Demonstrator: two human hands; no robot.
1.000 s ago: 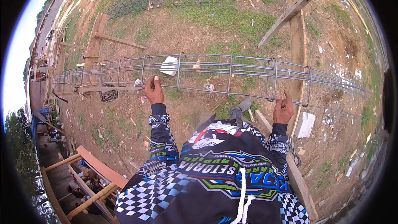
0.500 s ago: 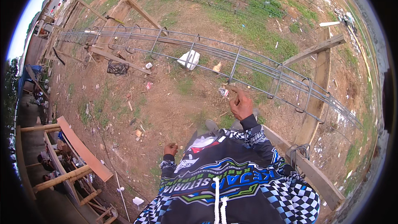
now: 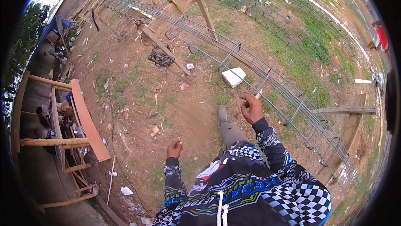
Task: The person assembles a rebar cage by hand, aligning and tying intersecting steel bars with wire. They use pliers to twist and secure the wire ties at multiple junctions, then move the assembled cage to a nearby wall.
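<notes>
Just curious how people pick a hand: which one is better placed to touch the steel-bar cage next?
Probably the right hand: it is close to the steel-bar cage, while the left hand is well apart from it.

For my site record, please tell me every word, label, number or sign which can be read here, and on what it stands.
Sweatshirt front: big blue and green letters, partly folded; I do not copy the words.
Sleeves: small pale marks, too small to read.
Steel cage: no lettering shows.
White block: none that I can see.
</notes>
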